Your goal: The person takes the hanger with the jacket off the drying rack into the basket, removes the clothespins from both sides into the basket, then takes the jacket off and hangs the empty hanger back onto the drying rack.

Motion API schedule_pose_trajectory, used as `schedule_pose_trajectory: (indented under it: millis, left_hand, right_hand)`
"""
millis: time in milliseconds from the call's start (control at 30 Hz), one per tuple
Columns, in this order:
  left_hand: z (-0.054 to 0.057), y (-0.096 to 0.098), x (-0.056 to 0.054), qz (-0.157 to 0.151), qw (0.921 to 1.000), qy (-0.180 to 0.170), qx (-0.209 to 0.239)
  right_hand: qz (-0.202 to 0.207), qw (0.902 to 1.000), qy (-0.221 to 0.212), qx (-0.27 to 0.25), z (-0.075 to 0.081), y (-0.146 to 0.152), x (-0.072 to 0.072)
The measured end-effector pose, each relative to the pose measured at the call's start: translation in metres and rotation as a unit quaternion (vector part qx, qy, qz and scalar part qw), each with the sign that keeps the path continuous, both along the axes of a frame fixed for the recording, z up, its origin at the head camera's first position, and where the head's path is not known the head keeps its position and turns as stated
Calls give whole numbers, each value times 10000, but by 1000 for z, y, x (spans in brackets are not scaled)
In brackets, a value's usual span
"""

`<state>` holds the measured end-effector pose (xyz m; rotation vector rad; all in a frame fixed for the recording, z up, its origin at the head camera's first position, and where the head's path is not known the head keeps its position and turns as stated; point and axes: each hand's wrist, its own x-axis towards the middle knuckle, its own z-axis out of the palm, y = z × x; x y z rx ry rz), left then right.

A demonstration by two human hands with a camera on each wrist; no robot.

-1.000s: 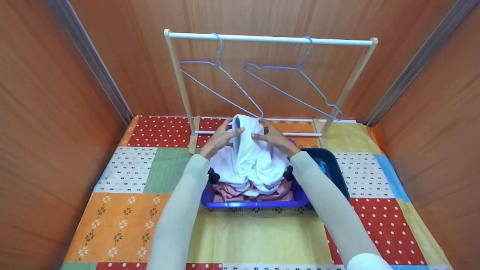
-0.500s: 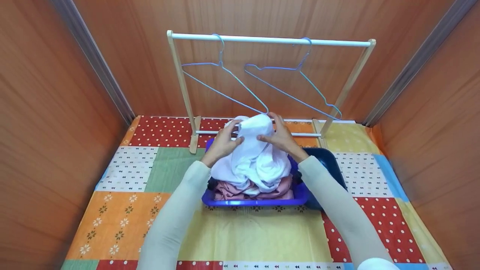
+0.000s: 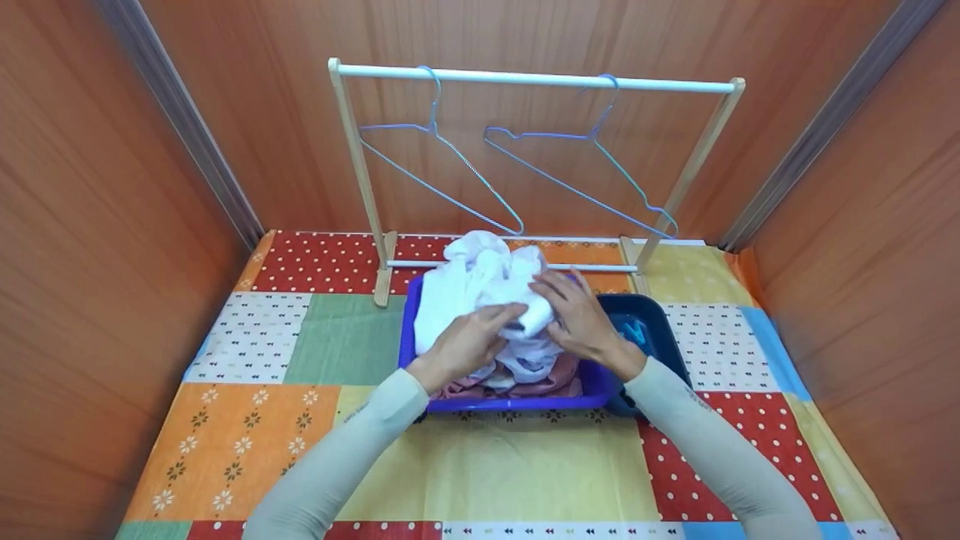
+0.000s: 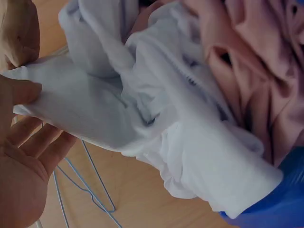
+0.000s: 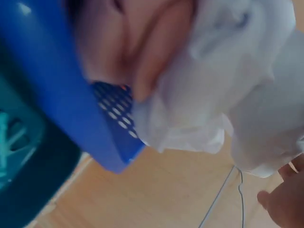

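Observation:
A crumpled white garment (image 3: pixel 457 289) lies heaped on a dusty pink cloth (image 3: pixel 551 379) in the purple basket (image 3: pixel 517 403). My left hand (image 3: pixel 461 349) reaches over its front and pinches an edge. In the left wrist view, the left thumb (image 4: pixel 26 91) presses on the white fabric with the other fingers beneath it. On the other side, my right hand (image 3: pixel 589 319) holds the same bunched part, its fingers over the top. The right wrist view catches that hand only at the frame's edge, beside the fabric. Folds hide the garment's full shape.
Behind the basket stands a small rack with a white rail (image 3: pixel 517 76). A left hanger (image 3: pixel 476 171) and a right hanger (image 3: pixel 551 136) hang from it. A dark teal tray (image 3: pixel 671 341) with blue items sits right of the basket. Wooden panels (image 3: pixel 112 300) enclose the sides.
Both hands have come down and toward me, drawing the raised part of the white garment forward. More of its heap shows behind them. The hangers still hang on the rail.

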<state>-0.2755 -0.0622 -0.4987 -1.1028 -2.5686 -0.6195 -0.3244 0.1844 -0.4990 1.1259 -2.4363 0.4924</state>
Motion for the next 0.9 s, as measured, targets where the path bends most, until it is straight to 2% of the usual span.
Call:
schedule_pose_trajectory:
  millis: [67,167,267,333,433,500,700,900]
  left_hand:
    - [-10,-2,7,-97,9994,-72,-322]
    - [-22,-7,16,-157,9962,-317,-797]
    - [-30,-11,24,-143,9908,-630,-1186]
    - [-34,-12,28,-151,9874,-749,-1389]
    - [-39,-12,33,-188,9821,-894,-1649]
    - [-43,-10,36,-173,9788,-947,-1810]
    - [-56,-7,37,26,9717,-1123,-2077]
    - [-65,-1,39,288,9670,-1218,-2219]
  right_hand:
    - [211,9991,-263,255,-7,5,7]
    - [353,9934,-879,645,-15,13,19]
    - [214,9830,-1438,1120,-20,15,30]
    - [72,9759,-1624,1458,-22,14,36]
    - [-145,9660,-1725,1921,-25,11,43]
    - [-226,9630,-1694,2084,-28,8,46]
    - [-488,9612,-1640,2165,-42,-1,50]
    - [-764,9530,-1739,2360,-54,-10,49]
